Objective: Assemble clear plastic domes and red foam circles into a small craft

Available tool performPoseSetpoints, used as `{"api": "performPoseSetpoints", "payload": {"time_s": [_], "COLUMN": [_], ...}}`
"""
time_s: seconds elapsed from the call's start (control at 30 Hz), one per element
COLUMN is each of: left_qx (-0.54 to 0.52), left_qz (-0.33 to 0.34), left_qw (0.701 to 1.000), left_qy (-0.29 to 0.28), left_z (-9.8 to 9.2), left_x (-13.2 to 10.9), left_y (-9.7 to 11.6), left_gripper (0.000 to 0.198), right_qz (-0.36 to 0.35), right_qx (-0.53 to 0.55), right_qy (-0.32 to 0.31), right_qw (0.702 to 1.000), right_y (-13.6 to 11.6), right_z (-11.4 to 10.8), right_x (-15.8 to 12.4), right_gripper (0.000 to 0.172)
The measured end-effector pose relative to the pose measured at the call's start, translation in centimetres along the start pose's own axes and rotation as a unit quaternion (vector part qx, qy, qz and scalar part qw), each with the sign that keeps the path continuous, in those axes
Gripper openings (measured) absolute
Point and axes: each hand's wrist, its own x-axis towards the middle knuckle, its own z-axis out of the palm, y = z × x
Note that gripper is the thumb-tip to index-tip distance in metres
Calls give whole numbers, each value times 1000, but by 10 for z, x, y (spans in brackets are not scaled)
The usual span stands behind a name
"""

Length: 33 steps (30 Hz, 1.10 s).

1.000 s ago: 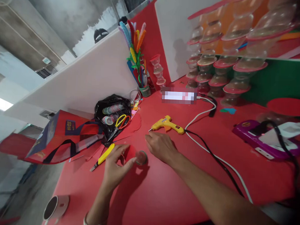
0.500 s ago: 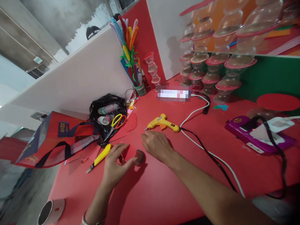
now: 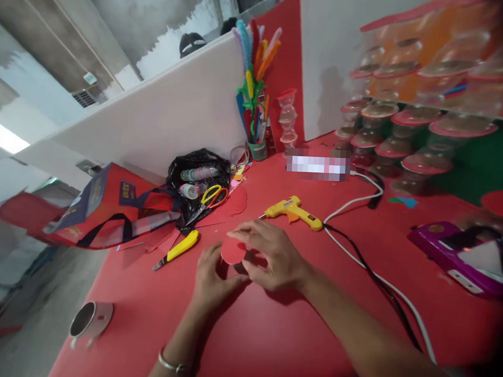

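Between my hands is a red paper disc, lying nearly level. My right hand is closed, its fingers and thumb at the disc's right edge. A small dark round piece, perhaps a cup, shows only partly beneath the disc. My left hand curls around the left side of that piece, thumb stretched along its near side; most of the contact is hidden. Just beyond my right hand lies a yellow glue gun. To the left of my hands is a yellow utility knife.
Scissors rest against a black plastic bag of stacked round pieces. Clear cup towers stand at the back right. Cables cross toward a purple power strip. A mug sits near the left edge.
My right hand has moved from beside the glue gun's tip to my left hand, and the red disc now shows over the small round piece. The view has shifted left.
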Motion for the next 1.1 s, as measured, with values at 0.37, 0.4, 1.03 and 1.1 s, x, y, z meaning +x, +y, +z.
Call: {"api": "performPoseSetpoints", "payload": {"time_s": [0.37, 0.4, 1.03, 1.1], "left_qx": [-155, -178, -485, -500], "left_qz": [-121, -137, -269, -280], "left_qw": [979, 973, 810, 796], "left_qy": [-52, -62, -188, -194], "left_z": [-2, -3, -11, -8], "left_x": [6, 5, -6, -7], "left_y": [21, 22, 22, 21], "left_gripper": [13, 13, 45, 46], "right_qz": [20, 26, 240, 257], "right_qx": [12, 16, 160, 160], "right_qy": [-112, -118, -45, -39], "right_qw": [993, 993, 957, 952], "right_y": [-8, -8, 7, 8], "right_z": [9, 9, 15, 15], "right_x": [-6, -6, -11, -9], "right_gripper": [62, 58, 31, 32]}}
